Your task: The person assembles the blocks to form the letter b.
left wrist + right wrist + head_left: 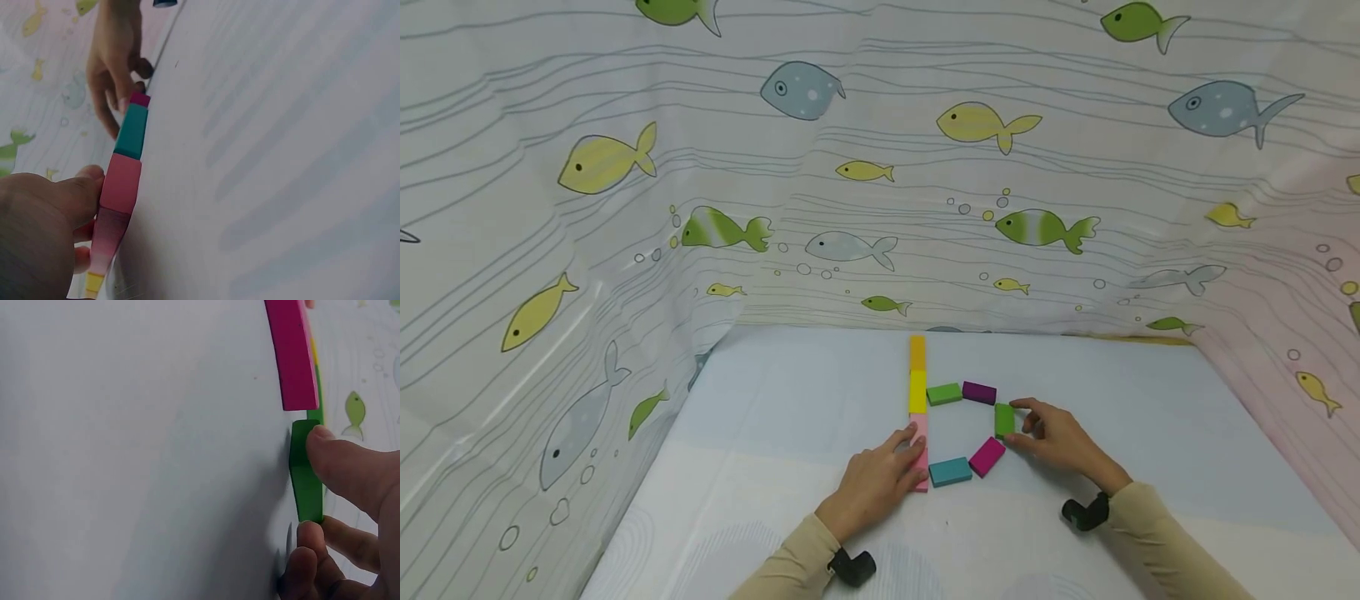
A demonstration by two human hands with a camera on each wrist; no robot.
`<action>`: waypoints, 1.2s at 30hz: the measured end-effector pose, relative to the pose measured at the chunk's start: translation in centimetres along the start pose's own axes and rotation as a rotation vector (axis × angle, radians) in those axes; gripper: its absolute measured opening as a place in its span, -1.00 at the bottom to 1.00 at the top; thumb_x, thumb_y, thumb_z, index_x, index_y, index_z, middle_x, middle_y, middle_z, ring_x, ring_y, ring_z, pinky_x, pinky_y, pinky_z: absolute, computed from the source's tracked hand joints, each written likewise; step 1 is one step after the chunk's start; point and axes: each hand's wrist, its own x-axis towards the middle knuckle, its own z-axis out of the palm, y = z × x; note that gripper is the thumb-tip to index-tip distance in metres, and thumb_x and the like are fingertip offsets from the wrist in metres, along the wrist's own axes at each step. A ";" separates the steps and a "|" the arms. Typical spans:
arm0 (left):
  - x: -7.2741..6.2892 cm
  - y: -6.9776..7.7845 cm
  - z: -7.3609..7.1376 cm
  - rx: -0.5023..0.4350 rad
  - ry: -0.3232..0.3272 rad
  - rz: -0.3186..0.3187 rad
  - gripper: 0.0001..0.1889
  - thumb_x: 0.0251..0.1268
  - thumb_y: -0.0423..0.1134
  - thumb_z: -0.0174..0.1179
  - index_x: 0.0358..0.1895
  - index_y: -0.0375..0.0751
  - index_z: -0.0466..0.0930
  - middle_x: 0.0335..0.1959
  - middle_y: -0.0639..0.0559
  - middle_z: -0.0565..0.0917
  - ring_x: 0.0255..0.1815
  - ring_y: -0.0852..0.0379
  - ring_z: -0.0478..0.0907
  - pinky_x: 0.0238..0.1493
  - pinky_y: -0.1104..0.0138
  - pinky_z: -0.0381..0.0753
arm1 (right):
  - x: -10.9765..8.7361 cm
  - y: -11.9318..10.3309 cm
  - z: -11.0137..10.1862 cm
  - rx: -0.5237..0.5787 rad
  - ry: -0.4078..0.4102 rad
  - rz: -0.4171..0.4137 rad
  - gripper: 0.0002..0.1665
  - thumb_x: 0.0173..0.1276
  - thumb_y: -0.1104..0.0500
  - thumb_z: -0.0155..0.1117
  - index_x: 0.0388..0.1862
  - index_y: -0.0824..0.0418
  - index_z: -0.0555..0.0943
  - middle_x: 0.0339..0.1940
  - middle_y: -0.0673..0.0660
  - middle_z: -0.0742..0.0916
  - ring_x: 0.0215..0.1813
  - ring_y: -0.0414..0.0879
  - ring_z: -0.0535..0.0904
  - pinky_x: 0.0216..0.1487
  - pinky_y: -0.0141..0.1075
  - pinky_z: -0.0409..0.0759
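A straight column of coloured blocks runs away from me: an orange block [917, 352], a yellow block [918, 392] and pink blocks [120, 184] nearest. My left hand [876, 483] rests its fingertips along the left side of the pink ones. To the right, a curve of blocks bows out from the column: a light green block [944, 394], a purple block [980, 392], a green block [1004, 422], a magenta block [987, 457] and a teal block [951, 472]. My right hand [1060, 442] pinches the green block at the curve's outermost point between thumb and finger.
The blocks lie on a pale white-blue tabletop [775, 400]. A sheet printed with fish [850, 200] rises behind the table and along both sides. Dark wrist cameras [853, 568] are strapped at both sleeves.
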 end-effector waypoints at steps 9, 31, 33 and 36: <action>0.0 0.0 0.0 -0.012 -0.004 -0.009 -0.47 0.55 0.07 0.25 0.45 -0.04 0.61 0.48 -0.06 0.57 -0.11 -0.11 0.82 -0.27 0.13 0.73 | 0.2 0.0 0.3 -0.008 0.012 0.007 -0.27 0.32 -0.06 0.59 0.37 0.20 0.59 -0.28 -0.03 0.66 -0.32 -0.19 0.46 -0.32 -0.36 0.43; 0.0 -0.3 0.2 -0.012 0.004 -0.010 -0.47 0.54 0.08 0.25 0.45 -0.02 0.61 0.48 -0.05 0.58 -0.15 -0.10 0.81 -0.29 0.16 0.72 | 3.1 0.7 -0.3 0.082 0.010 0.056 -0.45 0.67 -0.06 0.18 0.44 0.25 0.55 -0.23 0.09 0.75 -0.30 -0.15 0.57 -0.30 -0.32 0.55; 0.0 -0.3 0.2 -0.018 0.001 -0.009 -0.47 0.54 0.08 0.25 0.45 -0.03 0.61 0.48 -0.05 0.57 -0.16 -0.10 0.81 -0.28 0.16 0.72 | 3.7 0.8 -0.4 0.082 0.000 0.066 -0.47 0.71 -0.04 0.12 0.44 0.25 0.56 -0.24 0.10 0.74 -0.29 -0.12 0.55 -0.27 -0.28 0.53; 0.1 -0.2 0.2 -0.027 -0.008 -0.009 -0.47 0.54 0.08 0.26 0.45 -0.03 0.61 0.49 -0.04 0.57 -0.16 -0.10 0.81 -0.28 0.16 0.73 | 4.5 0.8 -0.4 0.077 -0.026 0.079 -0.51 0.72 0.00 0.08 0.42 0.23 0.59 -0.25 0.09 0.71 -0.22 -0.09 0.52 -0.20 -0.22 0.49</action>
